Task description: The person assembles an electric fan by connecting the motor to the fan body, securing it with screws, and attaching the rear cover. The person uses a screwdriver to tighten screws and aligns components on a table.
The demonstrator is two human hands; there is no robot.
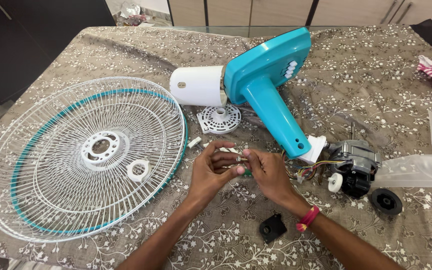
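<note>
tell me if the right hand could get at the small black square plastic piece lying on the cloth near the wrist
Probably yes. The small black square plastic piece lies in the open on the patterned cloth, uncovered, beside the right hand, though that hand's fingertips pinch a small part together with the left hand.

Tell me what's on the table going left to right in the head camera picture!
White wire fan guard → left hand → right hand → fan motor → round black cap → clear fan blade.
</note>
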